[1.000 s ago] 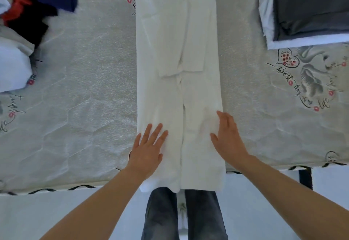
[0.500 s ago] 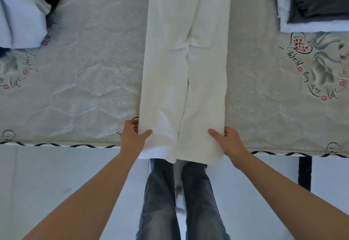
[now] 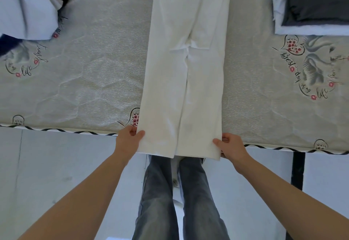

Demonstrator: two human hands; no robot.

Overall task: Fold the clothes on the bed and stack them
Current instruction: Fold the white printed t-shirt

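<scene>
Mattress [image 3: 94,88], folded stack [image 3: 311,3] far right, hands [image 3: 128,139] [image 3: 231,146] pinching white shirt [image 3: 185,88] hem

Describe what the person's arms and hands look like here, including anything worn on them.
Both forearms are bare: no sleeves show anywhere in the picture. The left hand and the right hand wear no gloves, and no watch, bracelet or ring can be seen. No markings show on either arm.
</scene>
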